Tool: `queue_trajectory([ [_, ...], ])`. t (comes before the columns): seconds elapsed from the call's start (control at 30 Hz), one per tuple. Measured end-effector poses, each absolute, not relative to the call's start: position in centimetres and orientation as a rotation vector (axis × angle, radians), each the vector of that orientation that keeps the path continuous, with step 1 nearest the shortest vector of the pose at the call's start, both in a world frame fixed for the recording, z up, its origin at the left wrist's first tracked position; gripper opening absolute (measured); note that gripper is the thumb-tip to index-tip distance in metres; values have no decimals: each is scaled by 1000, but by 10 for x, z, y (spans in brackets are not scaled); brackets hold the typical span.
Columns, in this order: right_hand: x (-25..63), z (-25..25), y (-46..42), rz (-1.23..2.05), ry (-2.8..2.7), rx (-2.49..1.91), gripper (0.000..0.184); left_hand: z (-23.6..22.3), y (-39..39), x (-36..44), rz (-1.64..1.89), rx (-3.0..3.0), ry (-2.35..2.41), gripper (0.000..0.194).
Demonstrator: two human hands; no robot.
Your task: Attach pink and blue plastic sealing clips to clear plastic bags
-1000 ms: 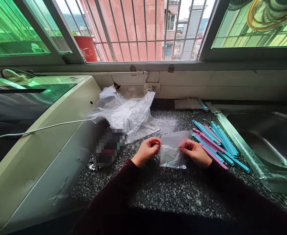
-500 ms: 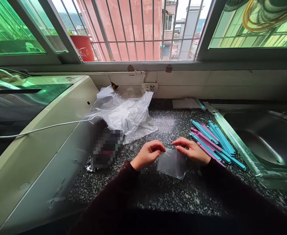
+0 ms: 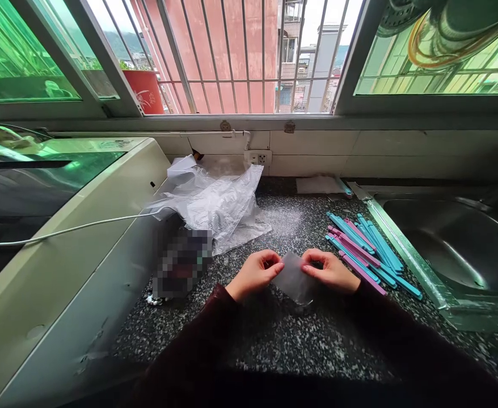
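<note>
A small clear plastic bag [image 3: 294, 282] hangs between my two hands, just over the speckled dark countertop [image 3: 300, 334]. My left hand [image 3: 256, 273] pinches its left edge between thumb and fingers. On the opposite edge, the thumb and fingertips of my right hand [image 3: 330, 271] are closed on the same bag. To the right of my right hand lies a loose pile of blue and pink plastic strips [image 3: 366, 252], which look like flat sticks with small heads. The bag seems flat, with nothing visible inside.
Crumpled clear plastic [image 3: 221, 204] lies at the back left beside a pixelated dark object [image 3: 183, 263]. A pale appliance [image 3: 117, 209] with a white cable stands at left. A metal sink [image 3: 444, 249] is at right. Another flat packet [image 3: 319, 185] lies near the wall.
My right hand has closed onto the bag's right edge. The bag has turned and tilted between the hands. The view has shifted slightly upward.
</note>
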State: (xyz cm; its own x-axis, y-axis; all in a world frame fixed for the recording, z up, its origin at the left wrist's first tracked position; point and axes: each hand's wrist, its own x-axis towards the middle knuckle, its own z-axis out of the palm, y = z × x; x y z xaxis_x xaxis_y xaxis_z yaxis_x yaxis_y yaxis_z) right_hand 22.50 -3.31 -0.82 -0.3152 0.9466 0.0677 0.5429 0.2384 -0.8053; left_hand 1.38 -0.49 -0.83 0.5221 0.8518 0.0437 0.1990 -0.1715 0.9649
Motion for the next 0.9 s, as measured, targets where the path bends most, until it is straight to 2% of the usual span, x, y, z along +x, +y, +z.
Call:
queue_trajectory([
  [0.2,225,-17,-32,758,-2071,-1455,17,-8,-4,15,915,1583,957,23],
  [0.3,226,-13,-33,767,-2051,-1399,13,-6,-5,14,869,1605,937,22],
  [0.43,220,-1,-38,709,-1917,-1261,25,-2,-9,14,738,1647,871,19],
  [0.57,211,4,-43,680,-1911,-1153,16,-2,-15,18,669,1693,830,14],
  [0.77,214,4,-44,698,-1765,-1242,24,-4,-13,18,671,1742,902,10],
  [0.9,221,-1,-41,729,-1944,-1308,29,-3,-9,15,820,1735,892,15],
])
